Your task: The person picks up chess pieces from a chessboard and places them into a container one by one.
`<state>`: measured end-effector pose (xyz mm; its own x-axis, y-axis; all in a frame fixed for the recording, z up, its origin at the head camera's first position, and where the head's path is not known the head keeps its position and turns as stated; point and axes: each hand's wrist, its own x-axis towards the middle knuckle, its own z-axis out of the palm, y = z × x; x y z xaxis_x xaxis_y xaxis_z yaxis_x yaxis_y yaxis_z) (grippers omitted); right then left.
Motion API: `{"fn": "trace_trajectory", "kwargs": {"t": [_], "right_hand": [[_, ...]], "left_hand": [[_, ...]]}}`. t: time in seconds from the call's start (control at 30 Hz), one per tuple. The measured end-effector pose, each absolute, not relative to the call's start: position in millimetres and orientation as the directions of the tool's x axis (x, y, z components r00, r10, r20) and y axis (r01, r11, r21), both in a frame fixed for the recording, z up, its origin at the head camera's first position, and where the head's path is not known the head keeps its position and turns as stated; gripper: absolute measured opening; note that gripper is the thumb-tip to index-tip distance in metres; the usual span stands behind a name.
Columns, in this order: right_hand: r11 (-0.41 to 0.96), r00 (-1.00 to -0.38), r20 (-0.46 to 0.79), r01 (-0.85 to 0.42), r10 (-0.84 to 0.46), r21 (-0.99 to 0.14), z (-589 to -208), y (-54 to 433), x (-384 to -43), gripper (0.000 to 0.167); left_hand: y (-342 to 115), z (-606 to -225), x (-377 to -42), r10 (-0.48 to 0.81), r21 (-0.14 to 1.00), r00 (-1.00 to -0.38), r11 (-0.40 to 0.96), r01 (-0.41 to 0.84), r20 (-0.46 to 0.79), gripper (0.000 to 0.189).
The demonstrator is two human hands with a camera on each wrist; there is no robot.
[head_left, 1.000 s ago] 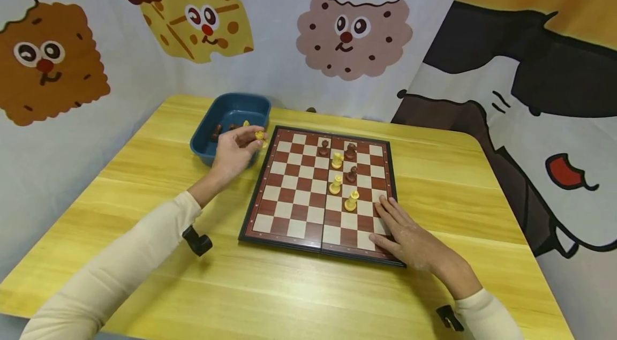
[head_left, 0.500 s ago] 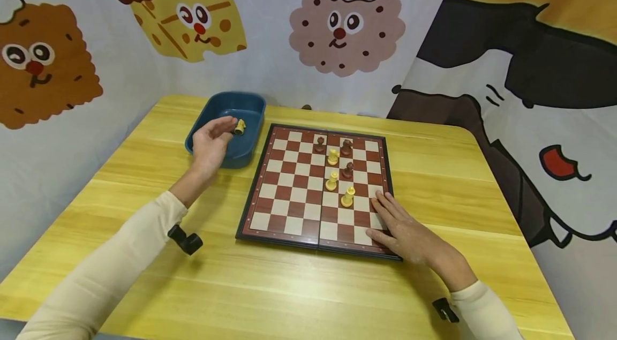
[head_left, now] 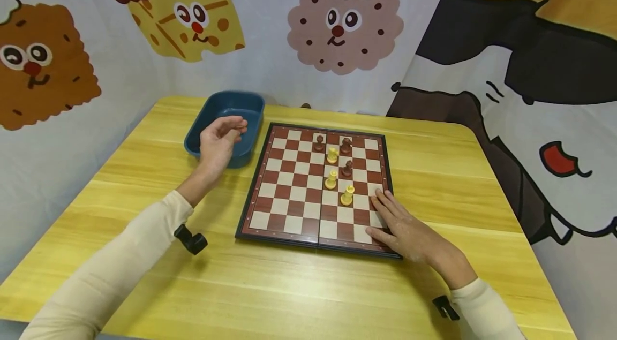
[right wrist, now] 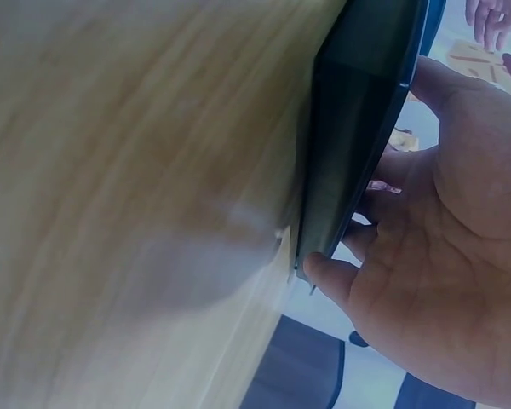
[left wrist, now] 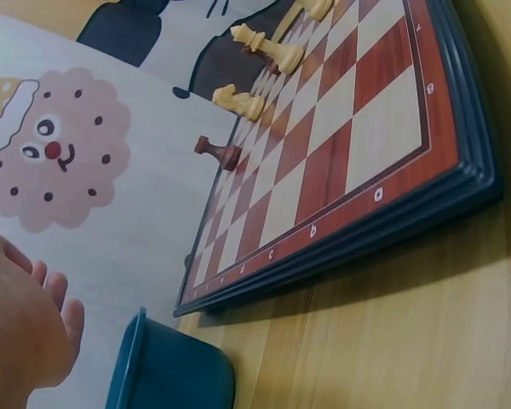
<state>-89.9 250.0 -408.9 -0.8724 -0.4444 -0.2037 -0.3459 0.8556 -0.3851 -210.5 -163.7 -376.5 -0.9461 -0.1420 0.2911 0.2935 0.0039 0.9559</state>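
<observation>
My left hand [head_left: 218, 142] hangs over the blue plastic tray [head_left: 241, 100], its fingers relaxed and bent a little. No piece shows in it, though the inside of its fingertips is hidden. The left wrist view shows this hand [left wrist: 25, 319] above the tray wall [left wrist: 175, 366]. My right hand [head_left: 409, 230] lies with spread fingers on the near right corner of the chessboard [head_left: 289, 195]. On the board stand yellow chess pieces, among them a knight [head_left: 332, 156] and a tall crowned piece [head_left: 347, 195], and brown chess pieces, one of them [head_left: 347, 169] near the middle.
A yellow wood-grain table [head_left: 270, 286] carries the board and tray. Behind it hangs a cloth backdrop [head_left: 270, 80] with cartoon prints. The board has a dark raised edge [right wrist: 349, 128]. The tray stands close to its far left corner.
A second ago my left hand pinched a yellow chess piece beside the tray. Half a second ago it was over the tray, where a yellow piece showed. That piece is now out of sight.
</observation>
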Motion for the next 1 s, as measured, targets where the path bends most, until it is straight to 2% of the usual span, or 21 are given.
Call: {"fn": "trace_trajectory", "kwargs": {"t": [0.2, 0.43, 0.73, 1.0], "right_hand": [[0.850, -0.865, -0.214, -0.348, -0.454, -0.396, -407, 249, -91, 0.085], [0.855, -0.871, -0.202, -0.351, -0.448, -0.382, -405, 252, -91, 0.085], [0.859, -0.880, -0.203, -0.329, -0.429, -0.391, -405, 255, -88, 0.085], [0.861, -0.875, -0.208, -0.340, -0.437, -0.378, -405, 250, -93, 0.086]], "left_hand": [[-152, -378, -215, -0.121, 0.962, -0.956, -0.018, 0.273, 0.269, 0.023], [-128, -379, -227, -0.003, 0.961, -0.965, -0.093, 0.260, 0.261, 0.026], [-84, -391, -247, 0.127, 0.991, -0.983, -0.045, 0.125, 0.130, 0.031], [-65, -402, -260, 0.267, 0.998, -0.964, 0.057, 0.016, 0.001, 0.036]]}}
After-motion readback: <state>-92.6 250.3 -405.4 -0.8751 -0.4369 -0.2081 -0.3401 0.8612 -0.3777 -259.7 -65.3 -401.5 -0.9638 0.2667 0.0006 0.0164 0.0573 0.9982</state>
